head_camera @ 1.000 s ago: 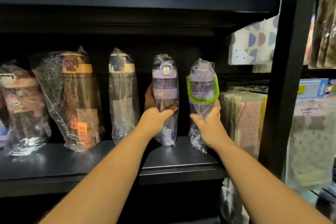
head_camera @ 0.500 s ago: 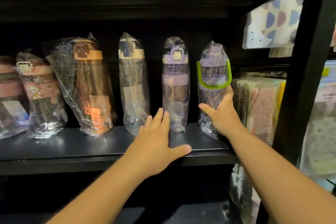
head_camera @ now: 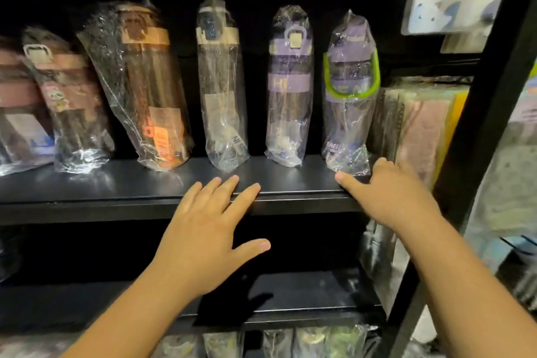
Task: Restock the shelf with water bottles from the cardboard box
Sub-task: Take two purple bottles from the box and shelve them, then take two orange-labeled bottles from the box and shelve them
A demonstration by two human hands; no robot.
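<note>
Several plastic-wrapped water bottles stand in a row on the black shelf (head_camera: pixel 145 183). At the right end are a purple bottle with a green handle (head_camera: pixel 350 90) and a purple bottle (head_camera: pixel 289 87) beside it. Further left stand a clear bottle with a cream lid (head_camera: pixel 222 87) and an orange bottle (head_camera: pixel 148 87). My left hand (head_camera: pixel 209 229) hovers in front of the shelf edge with fingers spread, holding nothing. My right hand (head_camera: pixel 386 195) is just below the green-handled bottle's base, fingers relaxed, holding nothing. No cardboard box is in view.
Pink bottles (head_camera: pixel 66 102) lean at the far left. Wrapped flat packs (head_camera: pixel 418 125) fill the shelf's right end. A black upright post (head_camera: pixel 494 90) borders the shelf on the right. A lower shelf (head_camera: pixel 305 293) lies beneath, with more wrapped goods under it.
My left hand let go of the purple bottle and drew back from the shelf. My right hand released the green-handled bottle and dropped to the shelf edge. The camera tilted downward.
</note>
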